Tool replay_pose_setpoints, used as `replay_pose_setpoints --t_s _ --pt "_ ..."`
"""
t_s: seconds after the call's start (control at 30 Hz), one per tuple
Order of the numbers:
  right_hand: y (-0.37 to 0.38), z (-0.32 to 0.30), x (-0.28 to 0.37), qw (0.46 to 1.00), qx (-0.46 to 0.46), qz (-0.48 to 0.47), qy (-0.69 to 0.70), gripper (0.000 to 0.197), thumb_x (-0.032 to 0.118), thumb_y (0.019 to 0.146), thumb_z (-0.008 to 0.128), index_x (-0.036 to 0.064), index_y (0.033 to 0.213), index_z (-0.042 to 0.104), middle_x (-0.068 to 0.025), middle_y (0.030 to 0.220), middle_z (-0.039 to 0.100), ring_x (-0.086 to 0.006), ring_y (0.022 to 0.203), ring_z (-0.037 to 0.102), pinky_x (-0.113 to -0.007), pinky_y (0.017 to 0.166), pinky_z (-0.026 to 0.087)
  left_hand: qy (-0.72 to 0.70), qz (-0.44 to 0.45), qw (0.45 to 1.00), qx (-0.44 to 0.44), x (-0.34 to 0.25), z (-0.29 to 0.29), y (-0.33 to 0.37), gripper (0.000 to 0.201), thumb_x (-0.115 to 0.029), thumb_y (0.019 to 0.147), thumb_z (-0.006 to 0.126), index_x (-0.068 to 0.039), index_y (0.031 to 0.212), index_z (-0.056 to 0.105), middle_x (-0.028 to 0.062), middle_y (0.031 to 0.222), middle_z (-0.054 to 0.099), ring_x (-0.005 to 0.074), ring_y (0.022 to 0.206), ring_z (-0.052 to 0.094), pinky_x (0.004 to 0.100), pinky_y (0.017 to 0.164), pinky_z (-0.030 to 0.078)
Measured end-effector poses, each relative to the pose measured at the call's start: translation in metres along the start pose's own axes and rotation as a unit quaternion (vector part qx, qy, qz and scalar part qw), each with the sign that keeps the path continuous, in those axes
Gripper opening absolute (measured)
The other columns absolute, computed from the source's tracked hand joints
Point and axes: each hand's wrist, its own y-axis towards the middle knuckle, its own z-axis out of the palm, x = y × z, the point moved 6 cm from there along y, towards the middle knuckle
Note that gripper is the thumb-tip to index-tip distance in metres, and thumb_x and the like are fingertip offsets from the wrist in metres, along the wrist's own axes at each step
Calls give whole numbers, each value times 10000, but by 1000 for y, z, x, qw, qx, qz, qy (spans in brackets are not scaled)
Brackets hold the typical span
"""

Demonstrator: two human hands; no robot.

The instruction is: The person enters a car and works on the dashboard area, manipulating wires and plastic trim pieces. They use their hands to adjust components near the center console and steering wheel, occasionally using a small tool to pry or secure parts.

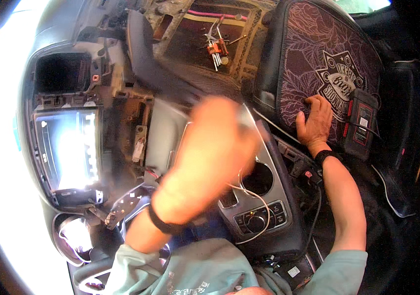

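My left hand is smeared by motion above the centre console. Its fingers cannot be made out, nor whether anything is in them. Near its fingertips runs the console's silver edge. A thin white cable comes out from below this hand and loops over the round control knob. Over on the passenger seat, my right hand lies with fingers spread on the dark patterned seat cover, holding nothing. Close beside it rests a black case with red accents.
Several hand tools with orange parts lie on the patterned floor mat. At left, a glaring lit screen sits in a dashboard with exposed brackets. Part of the steering wheel shows at lower left. A black cable runs beside the console.
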Motion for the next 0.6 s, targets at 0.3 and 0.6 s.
replay_pose_setpoints --t_s 0.3,0.6 --pt "4 -2 3 1000 2 5 4 438 275 762 636 51 1122 526 -147 1171 497 -356 1138 454 -477 982 361 237 -236 907 -256 98 -96 24 535 -408 852 688 66 1070 567 236 898 691 403 888 677 461 812 528" --pt "2 -6 1 1000 -8 14 25 447 296 736 658 49 1093 548 -148 1160 509 -345 1125 460 -475 971 365 148 -319 935 -42 117 -102 72 526 -441 812 694 49 1004 680 251 960 698 338 844 709 430 788 551"
